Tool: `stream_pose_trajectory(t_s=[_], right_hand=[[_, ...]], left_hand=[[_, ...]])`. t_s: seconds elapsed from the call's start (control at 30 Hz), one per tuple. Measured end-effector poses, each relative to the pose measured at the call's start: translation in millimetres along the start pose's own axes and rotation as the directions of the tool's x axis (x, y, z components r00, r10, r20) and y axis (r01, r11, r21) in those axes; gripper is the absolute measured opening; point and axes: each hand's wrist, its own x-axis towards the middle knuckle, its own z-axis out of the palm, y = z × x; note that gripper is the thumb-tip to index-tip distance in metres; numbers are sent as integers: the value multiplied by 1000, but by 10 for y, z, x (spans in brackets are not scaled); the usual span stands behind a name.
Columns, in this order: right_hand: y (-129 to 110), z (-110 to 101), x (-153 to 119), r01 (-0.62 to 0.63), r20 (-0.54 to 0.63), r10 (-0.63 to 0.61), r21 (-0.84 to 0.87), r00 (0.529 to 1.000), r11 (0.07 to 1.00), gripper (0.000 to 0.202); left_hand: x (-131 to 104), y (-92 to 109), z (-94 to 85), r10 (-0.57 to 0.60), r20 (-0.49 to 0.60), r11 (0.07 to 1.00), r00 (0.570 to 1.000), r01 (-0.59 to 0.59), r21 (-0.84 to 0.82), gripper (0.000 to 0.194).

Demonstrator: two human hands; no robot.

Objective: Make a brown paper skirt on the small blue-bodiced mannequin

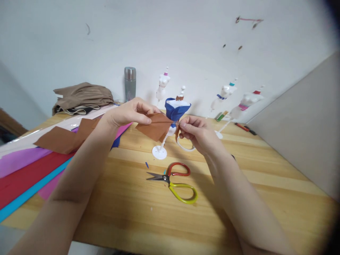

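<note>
Fingers of the left hand (132, 111) and right hand (198, 130) pinch a brown fabric piece (155, 130) before a small white, blue-draped mannequin (178, 103), whose slender stand (159, 153) an uneven tug could topple.

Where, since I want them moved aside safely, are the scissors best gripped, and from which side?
Probably by the yellow loop of the scissors, coming from the right, near side: the slightly parted blades point left, while the yellow loop and red loop lie right.
</note>
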Motion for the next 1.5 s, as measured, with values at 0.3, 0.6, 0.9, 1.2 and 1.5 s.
stream_pose_trajectory(t_s=[0.3,0.6,0.9,1.2,1.5], right_hand=[[42,-31,14,3,9,-3,-13,1000,1000,42],[34,-20,12,3,15,-4,15,1000,1000,39],[33,-21,7,8,31,-8,21,999,1000,38],[-1,6,-4,11,27,-10,-20,1000,1000,39],[29,-3,12,41,-18,-41,-2,999,999,40]], left_hand=[[4,-33,-42,46,128,996,991,-36,-82,31],[-3,-72,-89,15,134,999,991,-8,-54,38],[-41,-78,-112,-46,163,992,986,64,-106,32],[-63,12,-130,-75,230,994,970,92,-65,40],[-56,13,-93,-87,284,996,955,81,34,34]])
